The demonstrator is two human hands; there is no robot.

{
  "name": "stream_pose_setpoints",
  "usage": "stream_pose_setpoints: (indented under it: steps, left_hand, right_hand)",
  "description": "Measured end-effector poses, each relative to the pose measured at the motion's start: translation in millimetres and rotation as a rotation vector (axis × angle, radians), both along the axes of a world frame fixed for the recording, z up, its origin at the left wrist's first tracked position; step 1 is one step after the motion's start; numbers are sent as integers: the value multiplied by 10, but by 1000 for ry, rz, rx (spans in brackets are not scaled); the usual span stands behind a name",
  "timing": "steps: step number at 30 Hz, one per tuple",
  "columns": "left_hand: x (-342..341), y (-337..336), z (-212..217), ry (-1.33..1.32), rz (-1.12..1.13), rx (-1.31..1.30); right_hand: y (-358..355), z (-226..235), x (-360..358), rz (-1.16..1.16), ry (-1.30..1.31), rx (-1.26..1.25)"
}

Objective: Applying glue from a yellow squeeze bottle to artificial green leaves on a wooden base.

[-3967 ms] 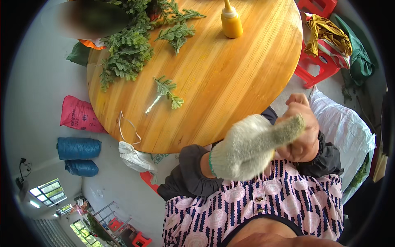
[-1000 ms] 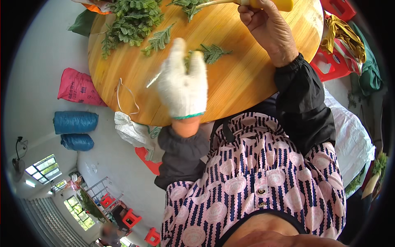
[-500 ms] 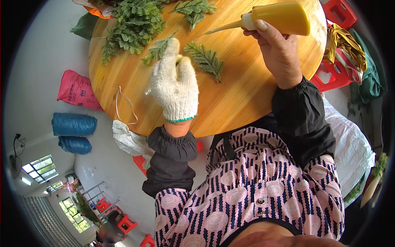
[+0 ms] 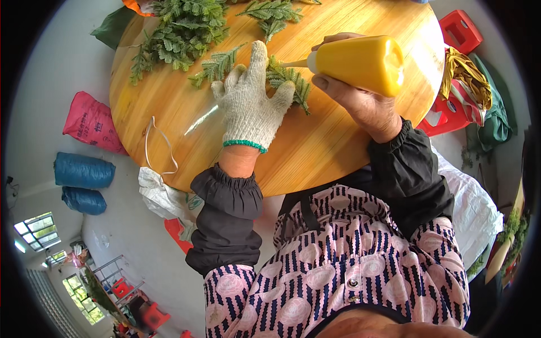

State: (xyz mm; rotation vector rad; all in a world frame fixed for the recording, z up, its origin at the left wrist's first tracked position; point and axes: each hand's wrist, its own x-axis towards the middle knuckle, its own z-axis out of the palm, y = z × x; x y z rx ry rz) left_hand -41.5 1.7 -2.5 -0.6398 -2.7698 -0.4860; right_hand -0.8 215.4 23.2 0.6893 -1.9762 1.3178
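Observation:
My left hand [image 4: 251, 101], in a white knitted glove with a green cuff, lies flat with fingers spread on the round wooden table [image 4: 169, 124]. Its fingertips press on a green fern-like sprig [image 4: 290, 84]. A second sprig [image 4: 217, 66] lies just left of the glove. My bare right hand [image 4: 360, 104] grips a yellow squeeze bottle [image 4: 360, 62], tipped sideways, its thin nozzle pointing left at the sprig beside my gloved fingers.
A pile of green sprigs [image 4: 180, 31] covers the table's far left. A loop of cord [image 4: 158, 149] lies near the left edge. Red stools [image 4: 459, 34] with cloth stand to the right; pink [image 4: 93, 124] and blue sacks [image 4: 84, 169] sit on the floor at left.
My gloved left hand has come down from the air onto the table and now presses the sprig. My right hand has brought the yellow bottle closer, nozzle at the sprig.

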Motion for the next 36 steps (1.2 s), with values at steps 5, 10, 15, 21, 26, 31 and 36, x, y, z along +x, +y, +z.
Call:
stream_pose_setpoints:
  steps: [5, 10, 15, 21, 26, 31, 36]
  left_hand:
    - [-1, 21, -27, -5, 38, 30]
    - [-12, 20, -36, 26, 65, -16]
    - [-2, 44, 19, -3, 69, -9]
    - [20, 27, -18, 85, 48, -28]
    - [23, 37, 20, 41, 38, -35]
    - [20, 23, -6, 60, 47, -62]
    - [39, 14, 12, 30, 29, -68]
  right_hand:
    - [-65, -28, -2, -1, -65, -14]
    - [-99, -41, -21, 69, -143, -130]
    - [-128, -44, -36, 44, -159, -86]
    - [-96, -67, -41, 55, -172, -75]
    - [-108, -39, -18, 73, -195, -153]
    - [-19, -116, -130, -92, 222, 379]
    - [-97, -46, -52, 15, -156, -16]
